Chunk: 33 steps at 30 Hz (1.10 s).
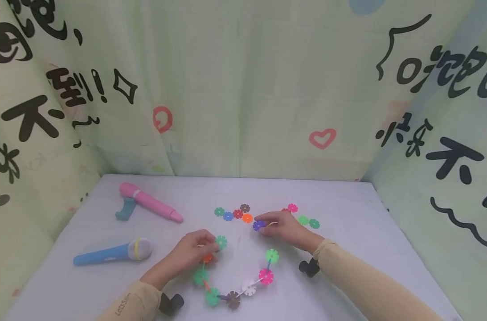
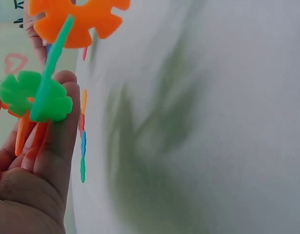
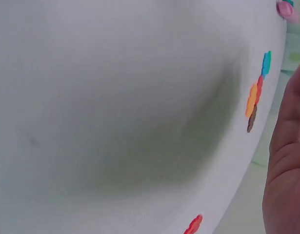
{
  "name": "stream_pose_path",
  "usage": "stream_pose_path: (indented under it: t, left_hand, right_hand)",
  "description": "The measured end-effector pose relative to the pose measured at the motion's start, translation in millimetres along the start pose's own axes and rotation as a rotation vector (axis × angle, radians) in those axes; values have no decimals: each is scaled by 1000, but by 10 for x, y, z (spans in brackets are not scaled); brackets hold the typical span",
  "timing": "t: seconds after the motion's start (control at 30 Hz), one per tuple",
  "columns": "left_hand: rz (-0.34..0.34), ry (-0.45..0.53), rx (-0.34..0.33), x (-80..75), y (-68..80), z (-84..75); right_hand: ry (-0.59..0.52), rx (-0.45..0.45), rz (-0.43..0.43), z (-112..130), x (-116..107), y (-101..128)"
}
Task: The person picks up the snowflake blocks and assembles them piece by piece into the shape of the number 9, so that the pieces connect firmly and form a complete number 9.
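- Head view: I see a curved chain of snowflake discs (image 1: 243, 285) already joined on the white table (image 1: 347, 267), running from the left hand (image 1: 191, 254) down through green, brown, white and pink pieces and up to a green one toward the right. By my count about eight discs are linked, and I judge the arc roughly half closed, with a gap left between the hands
- The left hand pinches the chain's end at a green disc (image 1: 221, 242) and an orange disc (image 1: 207, 257); the right hand (image 1: 281, 225) pinches a purple disc (image 1: 258, 225), apart from the chain
- A row of loose discs (image 1: 233, 214) lies just behind the hands and a few more (image 1: 307, 218) by the right wrist, so plenty remain unjoined. A pink toy (image 1: 151, 205) and a blue microphone (image 1: 112, 253) lie well to the left
- Left wrist view: fingers (image 2: 62, 126) curl round a green disc slotted edge-on into another, an orange one above
- Right wrist view: only the hand's edge (image 3: 286, 161) shows; its grip I cannot tell from here, and the loose row sits along the table's far side
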State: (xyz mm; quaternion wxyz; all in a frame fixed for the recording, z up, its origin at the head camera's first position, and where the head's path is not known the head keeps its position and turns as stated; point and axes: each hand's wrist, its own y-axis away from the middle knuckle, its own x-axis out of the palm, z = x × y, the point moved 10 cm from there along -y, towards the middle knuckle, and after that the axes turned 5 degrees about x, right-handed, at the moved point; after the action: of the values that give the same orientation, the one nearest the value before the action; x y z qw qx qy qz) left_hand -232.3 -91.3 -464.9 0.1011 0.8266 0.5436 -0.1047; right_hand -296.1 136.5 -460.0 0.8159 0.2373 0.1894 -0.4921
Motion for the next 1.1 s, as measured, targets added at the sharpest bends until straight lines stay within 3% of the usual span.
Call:
stream_pose_path:
  t: [0.17, 0.43, 0.63, 0.9, 1.1]
  left_hand:
    - [-8, 29, 16, 27, -3, -22]
    - [-58, -55, 9, 8, -34, -43]
    - [-65, -110, 5, 15, -58, -70]
    - [-90, -149, -43, -18, -44, -50]
    - [-92, -149, -77, 4, -35, 14]
  right_hand:
    - [-46, 34, 50, 73, 45, 16]
    - [2, -13, 95, 380, 174, 56]
    - [26, 3, 148, 467, 302, 102]
    - [170, -47, 88, 603, 104, 155]
    - [191, -119, 65, 735, 169, 172]
